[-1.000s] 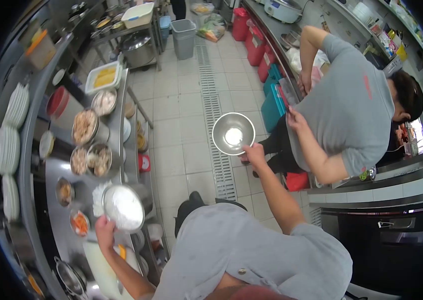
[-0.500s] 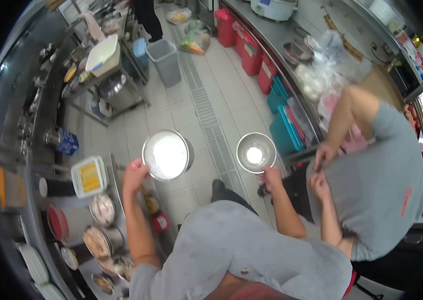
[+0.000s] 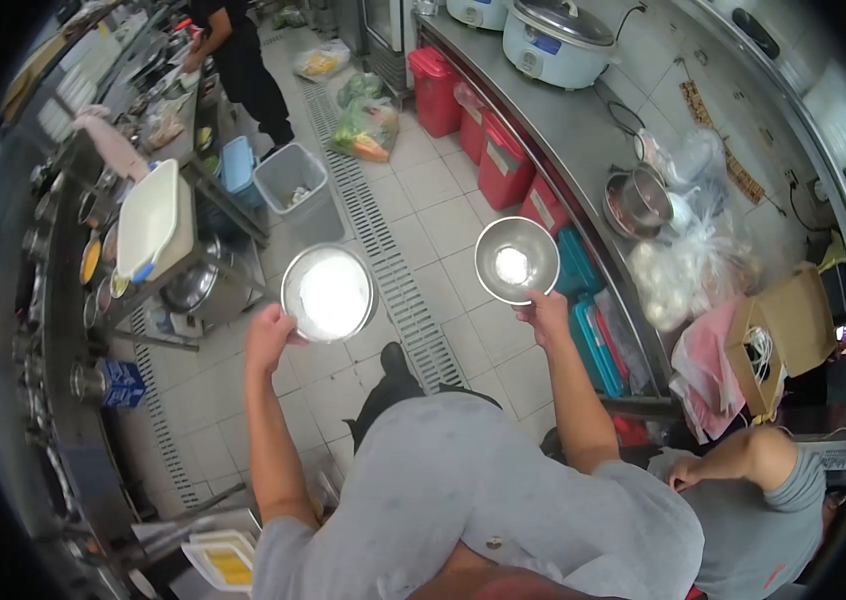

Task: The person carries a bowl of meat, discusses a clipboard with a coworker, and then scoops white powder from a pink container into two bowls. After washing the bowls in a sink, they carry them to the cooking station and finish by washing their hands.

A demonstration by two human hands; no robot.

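My left hand (image 3: 271, 340) is closed on the near left rim of a round metal pot (image 3: 371, 310), held out over the floor. Its inside shows bright white. Off to the right, my right hand (image 3: 545, 318) grips the near rim of a smaller stainless steel bowl (image 3: 488, 268). A bright round patch shows at the bottom of that bowl. Both vessels are up in front of me with their mouths toward the camera.
A floor drain (image 3: 393, 270) runs ahead. Left stand a grey bin (image 3: 318, 215) and a table with a white tub (image 3: 150, 220). A steel counter (image 3: 543, 110) with rice cookers lines the right. One person (image 3: 743, 520) is close at lower right; another (image 3: 248, 70) stands far ahead.
I have moved forward along the aisle, both vessels still in my hands. The container-filled shelf at left and the co-worker at right have slipped back toward the bottom of the view.
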